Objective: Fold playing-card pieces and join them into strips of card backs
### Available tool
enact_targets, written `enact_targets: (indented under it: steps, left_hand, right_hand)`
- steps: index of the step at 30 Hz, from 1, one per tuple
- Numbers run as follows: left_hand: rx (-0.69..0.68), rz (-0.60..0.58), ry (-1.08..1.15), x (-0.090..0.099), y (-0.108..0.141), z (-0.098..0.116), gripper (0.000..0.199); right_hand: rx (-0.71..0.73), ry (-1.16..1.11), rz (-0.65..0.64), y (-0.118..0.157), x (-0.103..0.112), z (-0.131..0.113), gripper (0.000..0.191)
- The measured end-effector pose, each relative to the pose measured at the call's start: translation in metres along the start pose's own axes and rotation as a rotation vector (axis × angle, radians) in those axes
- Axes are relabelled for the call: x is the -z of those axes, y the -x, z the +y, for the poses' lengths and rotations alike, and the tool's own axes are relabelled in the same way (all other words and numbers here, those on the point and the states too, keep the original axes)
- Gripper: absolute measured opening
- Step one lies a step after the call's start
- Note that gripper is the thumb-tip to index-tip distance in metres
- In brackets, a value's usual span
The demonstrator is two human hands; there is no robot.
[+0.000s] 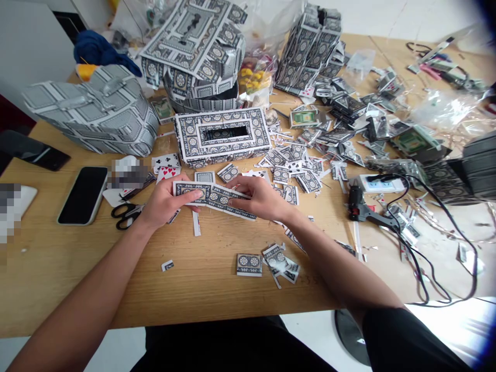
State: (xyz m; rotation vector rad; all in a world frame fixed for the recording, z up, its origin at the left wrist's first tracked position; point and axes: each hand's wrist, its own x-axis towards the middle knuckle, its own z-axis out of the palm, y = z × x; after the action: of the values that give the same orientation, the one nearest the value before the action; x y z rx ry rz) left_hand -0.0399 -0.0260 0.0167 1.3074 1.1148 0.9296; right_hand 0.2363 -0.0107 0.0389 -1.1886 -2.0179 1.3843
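My left hand (pixel 165 200) is closed on the left end of a strip of joined playing cards (pixel 217 199), thumb on top. The strip has blue-grey patterned backs and bends slightly at its middle. Closed on its right part, my right hand (pixel 261 196) pinches it from above. Just behind stands a box covered in playing cards (pixel 222 147), with a rectangular slot in its top. A single card (pixel 204 177) lies between the box and the strip. Below my left hand is a narrow white paper strip (pixel 197 223).
Black scissors (pixel 126 214) and a phone (pixel 82 196) lie at left. A glue gun (pixel 364 206) with looping black cables and a power strip (pixel 375 183) sit at right. Card-covered bags (pixel 101 111) stand behind. Loose cards (pixel 294 163) and cut pieces (pixel 281 261) are scattered about.
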Motion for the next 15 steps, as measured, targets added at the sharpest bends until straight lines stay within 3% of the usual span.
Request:
enact_targets:
  steps: [4,9,15]
  left_hand:
    - [0.038,0.004,-0.042,-0.001,0.002,0.006,0.03]
    - [-0.007,0.103,-0.232,-0.008,0.005,0.017,0.032]
    - [-0.082,0.131,-0.323,-0.014,0.007,0.023,0.033]
  right_hand:
    - [0.079,0.157,0.016,0.003,-0.001,-0.01,0.046]
    - [0.214,0.351,0.068,0.008,-0.011,-0.016,0.056]
    - [0.197,0.457,0.065,0.011,-0.029,-0.015,0.069]
